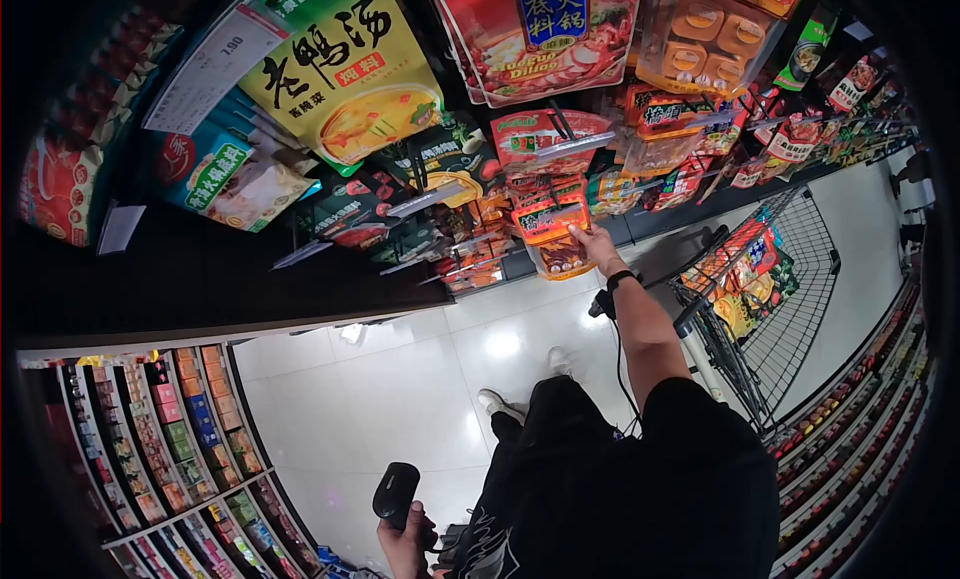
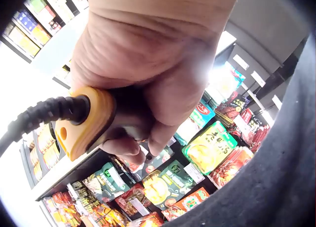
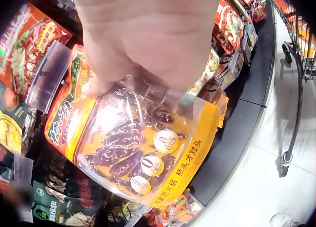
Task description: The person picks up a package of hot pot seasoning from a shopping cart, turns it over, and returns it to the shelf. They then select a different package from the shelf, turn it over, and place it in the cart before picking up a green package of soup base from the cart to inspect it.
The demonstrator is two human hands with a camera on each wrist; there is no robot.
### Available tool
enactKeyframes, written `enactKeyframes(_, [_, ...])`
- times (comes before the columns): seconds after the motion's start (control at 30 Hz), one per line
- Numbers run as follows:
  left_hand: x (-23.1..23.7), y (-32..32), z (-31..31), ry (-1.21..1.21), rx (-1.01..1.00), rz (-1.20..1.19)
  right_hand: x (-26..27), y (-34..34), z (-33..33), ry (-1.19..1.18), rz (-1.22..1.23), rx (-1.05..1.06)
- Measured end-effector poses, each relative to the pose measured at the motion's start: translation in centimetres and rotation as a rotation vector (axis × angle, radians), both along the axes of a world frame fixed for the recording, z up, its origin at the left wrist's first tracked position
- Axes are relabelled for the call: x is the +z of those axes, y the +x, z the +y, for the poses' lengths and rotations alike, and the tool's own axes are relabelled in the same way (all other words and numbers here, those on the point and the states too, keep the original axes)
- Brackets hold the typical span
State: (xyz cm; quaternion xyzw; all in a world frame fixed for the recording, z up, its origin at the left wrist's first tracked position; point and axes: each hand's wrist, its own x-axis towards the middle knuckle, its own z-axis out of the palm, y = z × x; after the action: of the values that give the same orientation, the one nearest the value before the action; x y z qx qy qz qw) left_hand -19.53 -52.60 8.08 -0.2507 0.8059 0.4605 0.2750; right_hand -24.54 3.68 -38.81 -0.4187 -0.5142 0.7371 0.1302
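In the head view my right hand (image 1: 598,247) pinches the edge of an orange hotpot seasoning packet (image 1: 562,257) at the lower shelf. Seen from the right wrist, dried chillies show through the clear window of this packet (image 3: 126,138), and the thumb lies on its upper side. A price-tag holder (image 3: 48,76) overlaps its left edge. Low beside my body, my left hand (image 1: 405,544) grips a black handheld scanner (image 1: 397,494). The left wrist view shows the scanner's yellow-and-black handle end (image 2: 94,121) with a ribbed cable, fingers wrapped around it.
Large soup and hotpot pouches (image 1: 350,79) hang overhead on hooks with price tags. To the right stands a wire shopping cart (image 1: 800,309) holding several packets. Shelves of boxed goods (image 1: 190,429) line the lower left. A black cable (image 1: 622,369) hangs by the right arm.
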Motion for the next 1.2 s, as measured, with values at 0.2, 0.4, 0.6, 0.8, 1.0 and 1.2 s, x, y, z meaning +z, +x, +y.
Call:
enactKeyframes(0.2, [-0.5, -1.0, 0.6, 0.019, -0.022, -0.019, 0.7, 1.5, -1.4, 0.087, -0.025, 0.018])
enactKeyframes(0.4, [-0.7, -1.3, 1.0, 0.017, -0.039, -0.016, 1.7, 1.5, -1.1, 0.064, 0.056, -0.099])
enactKeyframes(0.6, [-1.4, -0.8, 0.5, 0.029, -0.025, -0.021, 1.4, 0.0, 0.0, 0.06, -0.018, -0.097])
enactKeyframes(0.8, [-1.2, -0.7, 1.5, 0.045, -0.023, -0.019, 0.3, -1.3, 0.3, 0.039, -0.036, -0.105])
enactKeyframes(1.0, [-1.4, -0.3, 2.1, 0.058, -0.012, -0.028, -0.2, -1.2, 0.0, 0.018, -0.017, -0.108])
enactKeyframes(1.2, [-1.8, -0.3, 2.2, 0.068, -0.005, -0.018, -1.1, 0.0, -0.3, -0.04, 0.016, -0.145])
